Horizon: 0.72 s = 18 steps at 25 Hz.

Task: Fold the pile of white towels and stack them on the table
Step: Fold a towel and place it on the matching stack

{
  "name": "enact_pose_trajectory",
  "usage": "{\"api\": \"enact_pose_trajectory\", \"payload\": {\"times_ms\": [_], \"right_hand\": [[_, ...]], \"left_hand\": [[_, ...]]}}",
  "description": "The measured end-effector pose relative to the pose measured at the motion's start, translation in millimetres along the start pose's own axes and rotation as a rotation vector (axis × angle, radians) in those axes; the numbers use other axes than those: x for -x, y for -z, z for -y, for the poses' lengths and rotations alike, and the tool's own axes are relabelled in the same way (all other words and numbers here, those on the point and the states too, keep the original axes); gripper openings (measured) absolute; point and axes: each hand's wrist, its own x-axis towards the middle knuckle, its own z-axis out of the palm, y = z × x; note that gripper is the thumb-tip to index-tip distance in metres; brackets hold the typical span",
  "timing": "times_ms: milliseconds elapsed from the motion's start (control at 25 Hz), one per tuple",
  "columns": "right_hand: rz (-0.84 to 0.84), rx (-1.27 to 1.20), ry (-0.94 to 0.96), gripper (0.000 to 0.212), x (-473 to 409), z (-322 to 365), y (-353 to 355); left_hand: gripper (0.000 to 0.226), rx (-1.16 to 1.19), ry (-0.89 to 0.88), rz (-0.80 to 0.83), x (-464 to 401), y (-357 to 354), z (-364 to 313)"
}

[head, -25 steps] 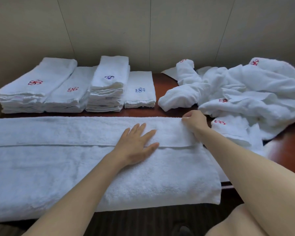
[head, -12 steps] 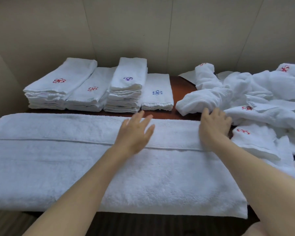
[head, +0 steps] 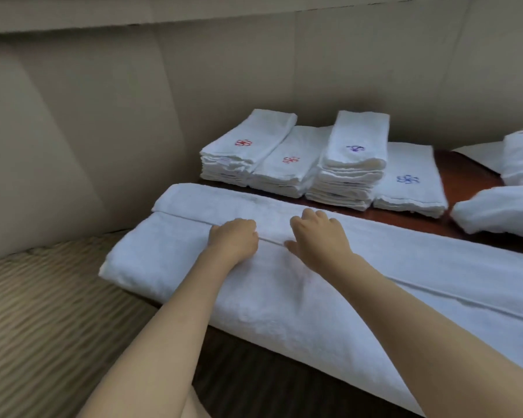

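While folded lengthwise, long towel (head: 284,300) beneath left hand (head: 233,238), curled on hem, and spread right hand (head: 320,239)

unfolded towels (head: 501,212) cut off right, long towel (head: 435,285) too

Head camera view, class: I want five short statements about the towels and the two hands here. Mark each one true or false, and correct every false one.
1. Both hands rest on the large white towel. True: the left hand and right hand lie side by side at its fold edge.
2. Four stacks of folded towels stand behind the large towel. True.
3. Every folded stack carries a red flower emblem. False: the two left stacks show red flowers, the two right stacks blue ones.
4. The large towel lies crumpled in a heap. False: it is spread long and flat across the table, one long edge folded over.
5. The right hand is lifting a folded towel. False: it rests on the large towel.
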Motion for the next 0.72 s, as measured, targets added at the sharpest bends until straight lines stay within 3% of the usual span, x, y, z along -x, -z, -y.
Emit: {"api": "enact_pose_trajectory", "payload": {"times_ms": [80,160,240,280,400,560,720], "right_hand": [[0.013,-0.069,0.044,0.020,-10,19,-3],[0.009,-0.115,0.031,0.005,-18,34,-10],[-0.038,-0.130,0.008,0.011,-25,41,-21],[-0.076,-0.133,0.000,0.014,-27,43,-25],[-0.170,-0.103,0.029,0.016,-32,42,-32],[-0.140,-0.087,0.144,0.017,-28,37,-37],[-0.192,-0.132,0.196,0.014,-25,32,-39]], "left_hand": [[0.030,0.292,0.143,-0.124,-1,3,20],[0.044,0.833,0.331,-0.175,-7,5,36],[0.055,1.359,0.447,-0.194,-15,8,45],[0.058,1.480,0.482,-0.190,-19,9,48],[0.057,1.458,0.552,-0.216,-28,7,54],[0.054,1.018,0.575,-0.400,-39,1,67],[0.056,0.981,0.628,-0.419,-48,4,75]]}}
